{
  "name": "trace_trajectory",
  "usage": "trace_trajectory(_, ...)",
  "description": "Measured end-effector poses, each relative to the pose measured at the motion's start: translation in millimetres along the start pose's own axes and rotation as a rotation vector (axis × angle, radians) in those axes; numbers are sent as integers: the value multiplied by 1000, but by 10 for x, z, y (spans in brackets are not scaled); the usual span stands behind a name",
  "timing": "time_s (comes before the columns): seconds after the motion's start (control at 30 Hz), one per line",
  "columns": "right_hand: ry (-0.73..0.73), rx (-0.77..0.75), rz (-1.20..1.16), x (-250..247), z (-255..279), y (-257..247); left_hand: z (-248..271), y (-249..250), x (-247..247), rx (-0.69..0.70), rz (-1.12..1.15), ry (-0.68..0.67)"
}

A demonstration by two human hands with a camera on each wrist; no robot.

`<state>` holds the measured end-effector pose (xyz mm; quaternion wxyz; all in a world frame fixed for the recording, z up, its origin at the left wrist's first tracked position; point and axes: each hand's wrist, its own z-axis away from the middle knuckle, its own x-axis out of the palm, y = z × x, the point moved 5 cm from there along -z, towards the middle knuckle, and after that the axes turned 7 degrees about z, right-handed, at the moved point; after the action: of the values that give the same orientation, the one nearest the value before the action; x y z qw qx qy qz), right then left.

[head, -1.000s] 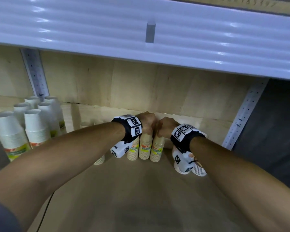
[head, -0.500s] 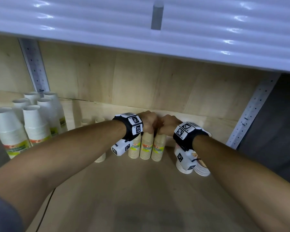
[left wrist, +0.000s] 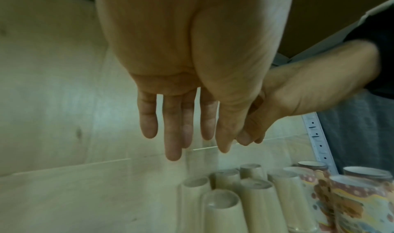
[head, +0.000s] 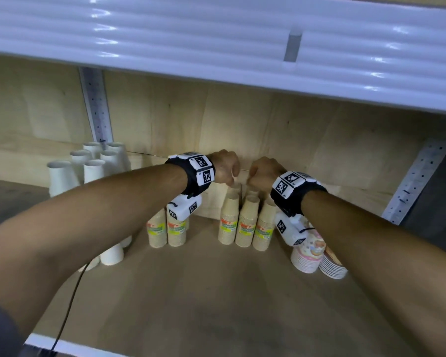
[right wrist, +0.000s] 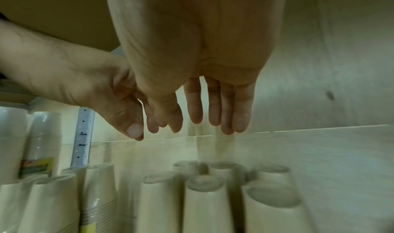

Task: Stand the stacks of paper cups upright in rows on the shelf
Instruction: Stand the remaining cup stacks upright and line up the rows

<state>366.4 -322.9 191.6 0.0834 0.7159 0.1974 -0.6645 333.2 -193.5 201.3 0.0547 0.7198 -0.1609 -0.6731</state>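
Note:
Three tan cup stacks (head: 247, 222) stand upright in a tight row near the shelf's back wall, with more tan tops behind them. Two more tan stacks (head: 166, 233) stand to their left. My left hand (head: 229, 173) and right hand (head: 252, 175) hover side by side just above the middle stacks and hold nothing. In the left wrist view my left fingers (left wrist: 172, 135) hang straight above the tan stacks (left wrist: 219, 211). In the right wrist view my right fingers (right wrist: 215, 111) also hang straight, clear of the cup tops (right wrist: 204, 186).
Several white cup stacks (head: 62, 176) stand at the left, and two patterned stacks (head: 307, 256) lean at the right. A white ribbed shelf (head: 216, 34) hangs low overhead. The wooden shelf board (head: 216, 305) stretches to its white front edge. A black cable (head: 67, 318) runs down at the left.
Both hands have lifted off the tops of the middle tan stacks and let go. The stacks stay upright. The head view has tilted back a little.

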Motion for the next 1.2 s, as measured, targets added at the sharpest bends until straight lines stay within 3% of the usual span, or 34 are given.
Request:
trace_trajectory(0.23, 14, -103, -51, 52, -64, -667, 288, -507, -317, -122, -44, 37)
trace_trajectory(0.63, -89, -265, -105, 467, -27, -1571, 920, -1177, -271, -289, -74, 42)
trace_trajectory(0.9, -158, -270, -50, 790, -60, -1822, 1014, -1267, 18, -331, -77, -54)
trace_trajectory(1.2, -186, -267, -58, 883, -38, -1818, 1058, -1335, 87, -343, -10, -26)
